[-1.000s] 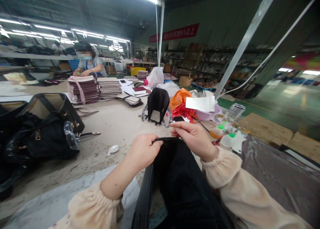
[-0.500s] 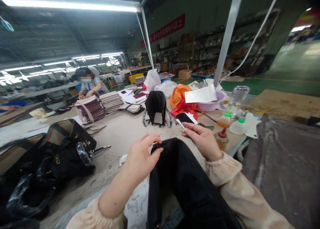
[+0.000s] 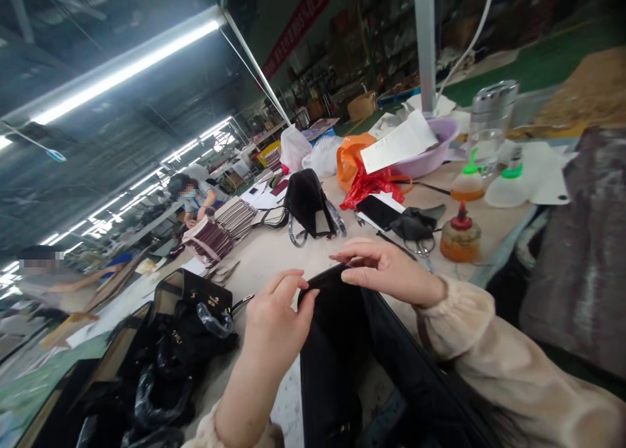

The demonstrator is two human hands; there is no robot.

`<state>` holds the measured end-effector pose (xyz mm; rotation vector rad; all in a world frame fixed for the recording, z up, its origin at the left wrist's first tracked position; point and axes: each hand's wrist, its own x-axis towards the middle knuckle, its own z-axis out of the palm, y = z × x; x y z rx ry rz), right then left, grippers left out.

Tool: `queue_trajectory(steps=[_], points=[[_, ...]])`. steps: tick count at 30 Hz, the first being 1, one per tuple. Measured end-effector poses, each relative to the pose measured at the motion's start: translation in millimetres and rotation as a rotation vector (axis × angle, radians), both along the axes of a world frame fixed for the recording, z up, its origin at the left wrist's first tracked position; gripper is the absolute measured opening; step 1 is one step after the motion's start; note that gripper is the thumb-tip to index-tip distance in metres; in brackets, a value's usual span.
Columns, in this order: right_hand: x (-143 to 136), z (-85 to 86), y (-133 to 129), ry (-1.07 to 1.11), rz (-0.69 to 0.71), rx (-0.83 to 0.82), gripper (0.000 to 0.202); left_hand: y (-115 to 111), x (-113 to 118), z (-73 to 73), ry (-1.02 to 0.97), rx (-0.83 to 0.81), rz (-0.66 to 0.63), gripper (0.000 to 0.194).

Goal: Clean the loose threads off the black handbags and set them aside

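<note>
An open black bag [image 3: 337, 330] stands in front of me, its dark inside showing and its near end cut off by the bottom of the view. My left hand [image 3: 278, 317] pinches the far left corner of its rim between thumb and fingers. At the far right of the rim, my right hand [image 3: 391, 272] has its thumb on the inner side and its fingers beyond the edge. Farther off on the table stands a small black bag [image 3: 306, 203] with plastic-wrapped handles.
Several black bags [image 3: 195, 330] crowd the left side. Stacked maroon pieces [image 3: 210, 236], a phone [image 3: 376, 211], scissors [image 3: 423, 244], a bottle of amber liquid [image 3: 460, 239] and a purple basin [image 3: 425, 161] lie around the table. Co-workers [image 3: 198, 197] sit at the far left.
My right hand has come in from the right onto the bag's rim. The left hand keeps its pinch. The whole view has tilted and swung.
</note>
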<state>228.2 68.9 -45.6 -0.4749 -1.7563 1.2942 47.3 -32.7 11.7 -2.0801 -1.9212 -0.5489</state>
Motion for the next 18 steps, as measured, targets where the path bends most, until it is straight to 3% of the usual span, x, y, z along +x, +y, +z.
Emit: queue_trajectory(steps=[3, 18], points=[[2.5, 6.0, -3.2, -0.084, 0.080, 0.042, 0.038, -5.5, -1.0, 1.5, 0.072, 0.007, 0.028, 0.006], [-8.4, 5.9, -5.5, -0.127, -0.014, 0.007, 0.040, -9.7, -7.3, 2.1, 0.172, 0.003, 0.005, 0.009]])
